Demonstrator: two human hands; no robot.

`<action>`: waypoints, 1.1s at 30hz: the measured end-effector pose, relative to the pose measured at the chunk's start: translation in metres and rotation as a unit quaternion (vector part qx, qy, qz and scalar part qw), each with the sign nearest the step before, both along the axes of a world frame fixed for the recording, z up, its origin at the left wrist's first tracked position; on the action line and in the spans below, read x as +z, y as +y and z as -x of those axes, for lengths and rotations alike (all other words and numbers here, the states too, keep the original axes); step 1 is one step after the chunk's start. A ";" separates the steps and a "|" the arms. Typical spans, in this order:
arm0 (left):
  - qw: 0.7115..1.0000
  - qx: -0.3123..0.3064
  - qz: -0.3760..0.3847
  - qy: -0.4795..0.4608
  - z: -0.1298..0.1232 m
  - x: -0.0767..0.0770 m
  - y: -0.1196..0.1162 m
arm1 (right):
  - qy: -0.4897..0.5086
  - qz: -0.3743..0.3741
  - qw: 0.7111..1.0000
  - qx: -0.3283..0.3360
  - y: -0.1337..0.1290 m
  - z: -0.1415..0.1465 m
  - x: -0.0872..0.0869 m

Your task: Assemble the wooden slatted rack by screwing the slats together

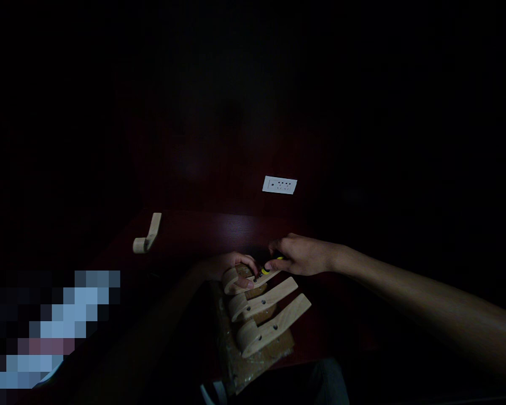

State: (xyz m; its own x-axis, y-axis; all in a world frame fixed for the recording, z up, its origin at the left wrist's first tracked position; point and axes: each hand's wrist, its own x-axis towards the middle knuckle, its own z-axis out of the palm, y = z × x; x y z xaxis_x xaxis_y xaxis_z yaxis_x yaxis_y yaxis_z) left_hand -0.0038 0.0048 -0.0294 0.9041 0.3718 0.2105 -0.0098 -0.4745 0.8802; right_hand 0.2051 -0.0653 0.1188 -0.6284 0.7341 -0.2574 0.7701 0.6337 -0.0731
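The left hand's (235, 262) fingers clamped the far wooden hook (229, 286) at the board's (245, 376) twelve o'clock; the right hand's (301, 254) gripped a yellow-and-black tool (264, 271). Nearer hooks (284, 320) sat toward six; a separate hook (154, 229) lay at ten.

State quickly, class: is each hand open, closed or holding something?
Left hand: curled, touching a wooden hook; firm grip can't be told.
Right hand: closed, holding a yellow-and-black tool.

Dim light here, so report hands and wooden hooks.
Right hand gripping yellow tool at board's farthest hook. Left hand on same hook. Two nearer hooks alongside. Loose hook left.
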 end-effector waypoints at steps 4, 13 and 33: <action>1.000 0.011 0.006 0.008 0.000 -0.002 0.001 | -0.026 -0.012 1.000 0.003 0.002 0.004 -0.002; 0.999 0.033 0.021 0.024 0.000 -0.004 0.000 | 0.044 0.053 0.998 0.011 -0.007 0.007 0.011; 1.000 0.006 0.005 0.000 -0.001 -0.001 0.000 | 0.044 0.074 0.996 -0.003 -0.007 0.003 0.010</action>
State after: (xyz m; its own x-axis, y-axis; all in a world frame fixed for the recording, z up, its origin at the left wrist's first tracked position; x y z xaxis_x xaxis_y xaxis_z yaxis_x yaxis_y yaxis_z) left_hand -0.0031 0.0053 -0.0309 0.8996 0.3851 0.2062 -0.0031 -0.4664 0.8846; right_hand 0.2021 -0.0725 0.1286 -0.6483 0.6968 -0.3070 0.7610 0.6057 -0.2323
